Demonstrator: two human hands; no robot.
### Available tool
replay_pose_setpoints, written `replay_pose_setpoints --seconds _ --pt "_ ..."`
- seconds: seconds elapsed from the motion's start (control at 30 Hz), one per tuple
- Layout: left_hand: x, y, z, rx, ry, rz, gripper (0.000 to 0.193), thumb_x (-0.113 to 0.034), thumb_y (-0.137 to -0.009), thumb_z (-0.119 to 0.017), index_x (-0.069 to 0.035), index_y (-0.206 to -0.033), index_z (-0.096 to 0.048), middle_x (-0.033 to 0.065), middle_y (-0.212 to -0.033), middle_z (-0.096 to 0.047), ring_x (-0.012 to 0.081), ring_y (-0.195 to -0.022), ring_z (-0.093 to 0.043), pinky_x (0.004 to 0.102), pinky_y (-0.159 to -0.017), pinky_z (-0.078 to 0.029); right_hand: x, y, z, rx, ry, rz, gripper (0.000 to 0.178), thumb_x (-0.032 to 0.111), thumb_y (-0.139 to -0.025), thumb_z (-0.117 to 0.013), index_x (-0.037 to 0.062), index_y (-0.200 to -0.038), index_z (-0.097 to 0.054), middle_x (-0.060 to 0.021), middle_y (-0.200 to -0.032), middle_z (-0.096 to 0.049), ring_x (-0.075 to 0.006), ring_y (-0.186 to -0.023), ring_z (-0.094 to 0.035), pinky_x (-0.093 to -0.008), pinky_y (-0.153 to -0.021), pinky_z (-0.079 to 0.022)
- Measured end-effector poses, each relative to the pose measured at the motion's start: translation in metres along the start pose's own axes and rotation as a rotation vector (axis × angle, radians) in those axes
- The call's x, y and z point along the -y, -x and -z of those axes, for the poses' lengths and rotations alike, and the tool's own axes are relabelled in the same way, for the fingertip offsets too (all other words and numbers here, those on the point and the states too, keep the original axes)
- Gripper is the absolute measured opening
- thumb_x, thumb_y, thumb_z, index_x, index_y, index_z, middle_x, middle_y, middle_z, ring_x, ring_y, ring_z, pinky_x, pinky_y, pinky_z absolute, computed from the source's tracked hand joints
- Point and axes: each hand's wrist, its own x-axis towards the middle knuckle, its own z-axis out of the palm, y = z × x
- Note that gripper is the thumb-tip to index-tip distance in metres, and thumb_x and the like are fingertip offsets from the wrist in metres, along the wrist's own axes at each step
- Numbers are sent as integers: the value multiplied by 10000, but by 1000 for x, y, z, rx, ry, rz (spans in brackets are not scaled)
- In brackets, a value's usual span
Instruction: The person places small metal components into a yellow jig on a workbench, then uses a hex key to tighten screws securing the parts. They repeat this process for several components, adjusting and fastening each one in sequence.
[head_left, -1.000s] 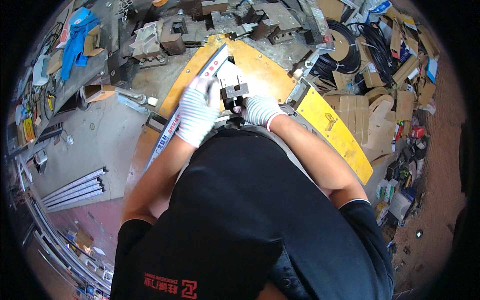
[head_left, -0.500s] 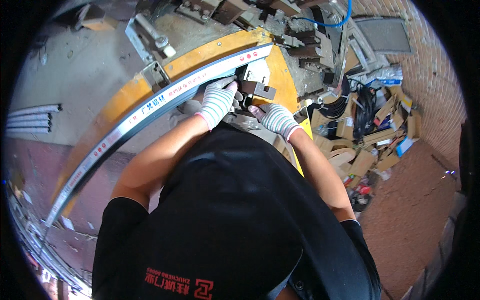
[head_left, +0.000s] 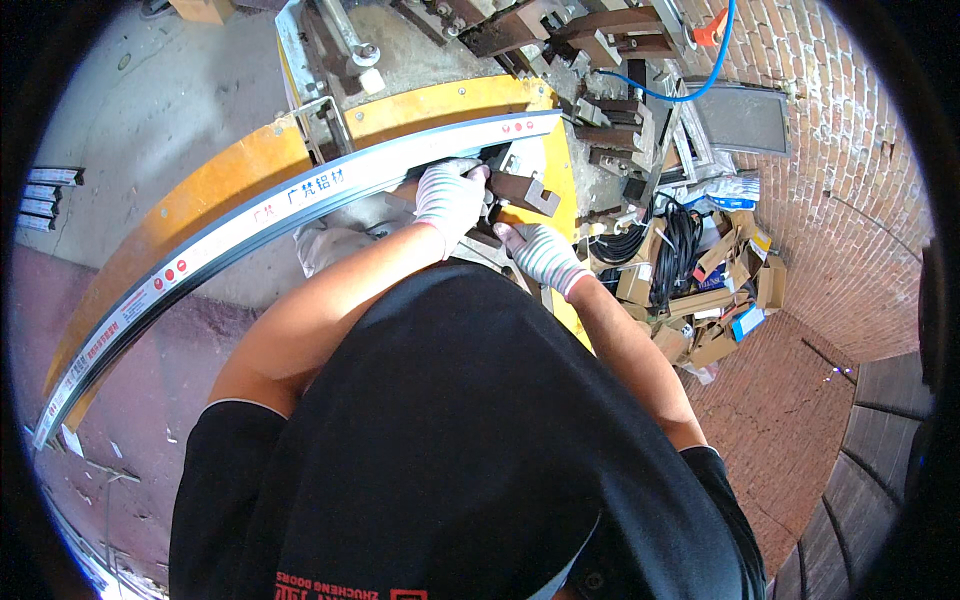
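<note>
A long white-filmed metal profile (head_left: 225, 232) runs from the lower left to the upper middle along a yellow plate (head_left: 200, 190). My left hand (head_left: 450, 205), in a white striped glove, is closed just below the profile's right end. Its fingers curl beside dark metal parts, and what they grip is hidden. A notched brown metal block (head_left: 527, 193) juts out between my hands. My right hand (head_left: 545, 254), gloved alike, is closed below that block at the yellow plate's right part. Its thumb shows, but its other fingers are mostly out of sight.
Behind the plate stand a metal clamp bracket (head_left: 325, 130) and several dark steel fixtures (head_left: 610, 140). A blue hose (head_left: 715, 75) loops at the upper right. Cartons and black cable coils (head_left: 680, 245) lie by the brick wall (head_left: 850, 180). More profiles (head_left: 50, 198) lie far left.
The whole view has shifted, showing more of the brick wall at right. Both hands keep nearly the same places beside the brown block and the profile's end.
</note>
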Motion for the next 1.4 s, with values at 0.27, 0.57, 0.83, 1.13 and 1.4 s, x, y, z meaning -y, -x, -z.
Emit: replay_pose_setpoints --seconds 0.27,0.57,0.83,1.13,1.4 --pt "-20 22 15 105 128 -14 295 -202 -1003 -608 17 -1181 -693 74 -778 -711 134 -618 -633 302 -583 -515 -12 0 -10 -146 -59 122 589 524 -1037 -506 -13 -992 -746 -207 -775 -706 -378 -772 -692 -432 -765 -531" --pt "-87 25 47 -230 -626 -963 214 -63 -959 -641 33 -1145 -685 163 -1044 -705 246 -1020 -680 341 -913 -534 -30 9 -25 -379 -230 346 482 502 -1016 -521 88 -1103 -751 -173 -852 -734 -370 -814 -703 -454 -761 -548" --pt "-114 -26 6 -28 -1186 -628 455 -439 -987 -571 -26 -1130 -698 240 -1045 -696 417 -1005 -660 457 -920 -511 -43 5 -41 -461 -281 408 400 408 -1019 -518 69 -958 -721 -164 -797 -714 -371 -787 -700 -483 -724 -546" --pt "-101 -30 -8 -194 -1370 -469 426 -428 -972 -631 -10 -1020 -691 236 -831 -684 381 -759 -674 413 -734 -533 -62 -22 -47 -208 -420 528 268 256 -986 -522 56 -955 -698 -169 -836 -744 -349 -799 -736 -494 -723 -566" --pt "-88 -31 1 -194 -1168 -486 329 -296 -1036 -603 24 -968 -622 60 -745 -644 101 -683 -530 297 -630 -486 -66 -37 -51 -92 -519 694 257 104 -972 -481 -1 -1132 -653 -159 -998 -741 -312 -933 -744 -458 -776 -596"
